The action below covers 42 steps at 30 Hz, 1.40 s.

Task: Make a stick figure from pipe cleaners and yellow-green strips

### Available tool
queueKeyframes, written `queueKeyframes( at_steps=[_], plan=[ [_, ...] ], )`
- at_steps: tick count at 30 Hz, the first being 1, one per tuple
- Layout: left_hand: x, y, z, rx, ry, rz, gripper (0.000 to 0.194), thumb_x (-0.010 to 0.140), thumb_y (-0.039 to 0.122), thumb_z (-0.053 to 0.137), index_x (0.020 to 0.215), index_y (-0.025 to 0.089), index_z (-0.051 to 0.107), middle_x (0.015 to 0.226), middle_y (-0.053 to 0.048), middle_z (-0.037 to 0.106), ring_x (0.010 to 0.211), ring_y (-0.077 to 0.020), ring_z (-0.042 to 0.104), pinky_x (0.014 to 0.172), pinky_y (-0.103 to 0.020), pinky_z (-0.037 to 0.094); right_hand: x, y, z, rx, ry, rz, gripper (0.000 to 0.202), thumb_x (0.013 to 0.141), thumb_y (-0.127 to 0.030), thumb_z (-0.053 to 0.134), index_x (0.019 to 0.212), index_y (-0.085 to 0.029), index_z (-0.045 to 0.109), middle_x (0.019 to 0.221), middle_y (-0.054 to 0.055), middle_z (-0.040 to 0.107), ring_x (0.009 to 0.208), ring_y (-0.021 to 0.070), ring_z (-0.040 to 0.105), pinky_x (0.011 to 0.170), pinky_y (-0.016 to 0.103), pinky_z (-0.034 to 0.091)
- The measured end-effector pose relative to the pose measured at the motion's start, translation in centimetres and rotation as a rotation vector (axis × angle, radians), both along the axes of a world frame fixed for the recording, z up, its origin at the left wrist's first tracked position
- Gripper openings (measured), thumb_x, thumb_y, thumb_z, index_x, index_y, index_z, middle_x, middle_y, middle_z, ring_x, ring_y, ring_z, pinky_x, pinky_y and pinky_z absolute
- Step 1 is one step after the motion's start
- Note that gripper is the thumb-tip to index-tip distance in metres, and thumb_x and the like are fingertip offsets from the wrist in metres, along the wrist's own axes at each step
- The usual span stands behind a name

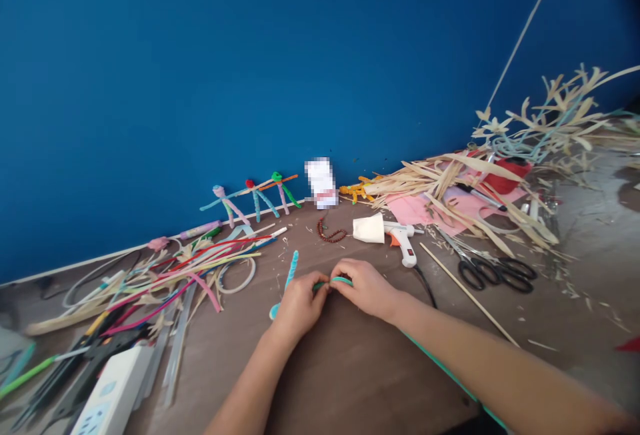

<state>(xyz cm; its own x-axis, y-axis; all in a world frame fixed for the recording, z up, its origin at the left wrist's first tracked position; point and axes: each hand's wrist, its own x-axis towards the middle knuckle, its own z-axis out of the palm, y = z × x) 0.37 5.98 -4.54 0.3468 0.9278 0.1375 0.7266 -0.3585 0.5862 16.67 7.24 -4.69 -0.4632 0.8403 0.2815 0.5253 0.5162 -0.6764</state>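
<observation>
My left hand (299,303) and my right hand (369,290) meet over the middle of the brown table. Both pinch a thin teal-green pipe cleaner (343,280) between thumb and fingers. Its long tail runs under my right forearm toward the table's near edge. Fingers hide part of the pinched end. Beside my left hand lies a twisted light-blue pipe cleaner piece (292,268), with a rounded light-blue end (274,312) partly behind the hand. Just past my right hand, a white glue gun (406,247) rests with a paper cup (369,228) over its nozzle end.
Pipe cleaner figures (255,200) lean against the blue wall. Loose pipe cleaners (185,263), a tape roll (237,275) and a power strip (113,388) lie left. Right are scissors (493,270), a thin stick (470,294) and dried husks (440,178). A bead string (331,238) lies behind my hands.
</observation>
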Motion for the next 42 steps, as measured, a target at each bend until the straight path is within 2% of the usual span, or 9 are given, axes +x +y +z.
queueKeyframes(
  at_steps=[6,17,23,31,36,42],
  plan=[
    [0.04,0.02,0.49,-0.010,0.028,0.079,0.014,0.071,0.020,0.044,0.072,0.017,0.058,0.061,0.001,0.059,0.056,-0.0125,0.052,0.054,-0.025,0.040,0.04,-0.07,0.12,0.011,-0.002,0.015,0.005,0.075,-0.015,0.051,0.074,-0.016,0.056,0.074,0.001,0.057,0.068,0.0110,0.050,0.060,0.021,0.035],
    [-0.04,0.03,-0.06,0.073,0.081,0.016,0.012,0.071,0.019,0.045,0.071,0.019,0.057,0.061,0.002,0.057,0.058,-0.0114,0.052,0.054,-0.025,0.040,-0.04,-0.23,0.28,0.053,-0.078,0.014,0.009,0.075,-0.014,0.049,0.079,-0.017,0.057,0.077,0.002,0.058,0.070,0.0123,0.052,0.063,0.022,0.037],
    [0.04,-0.16,-0.02,0.211,0.159,-0.019,0.011,0.071,0.017,0.047,0.073,0.019,0.057,0.067,-0.001,0.059,0.064,-0.0144,0.054,0.059,-0.027,0.041,-0.26,0.15,0.04,-0.112,-0.002,-0.044,0.007,0.071,-0.014,0.050,0.072,-0.016,0.057,0.069,0.001,0.059,0.063,0.0105,0.051,0.057,0.020,0.035],
    [0.09,-0.47,0.15,0.345,0.183,-0.090,0.016,0.076,0.017,0.041,0.078,0.017,0.057,0.065,-0.003,0.057,0.063,-0.0144,0.052,0.058,-0.027,0.040,-0.20,0.67,-0.22,-0.532,0.142,-0.043,0.008,0.071,-0.020,0.046,0.070,-0.015,0.052,0.042,-0.007,0.043,0.037,0.0056,0.039,0.039,0.016,0.030],
    [0.13,-0.46,0.22,0.274,0.076,-0.057,0.013,0.072,0.015,0.046,0.076,0.019,0.058,0.069,-0.002,0.060,0.068,-0.0147,0.054,0.062,-0.027,0.042,-0.21,0.44,0.26,-0.540,0.173,-0.063,0.007,0.070,-0.020,0.048,0.067,-0.015,0.052,0.040,-0.007,0.042,0.036,0.0052,0.039,0.038,0.015,0.030],
    [0.05,-0.35,0.18,0.253,0.094,-0.051,0.011,0.072,0.016,0.047,0.074,0.019,0.058,0.068,-0.001,0.060,0.066,-0.0145,0.054,0.061,-0.027,0.042,-0.27,0.26,0.36,-0.505,0.156,-0.079,0.006,0.069,-0.019,0.048,0.066,-0.016,0.052,0.040,-0.007,0.043,0.036,0.0054,0.039,0.038,0.015,0.029]
  ],
)
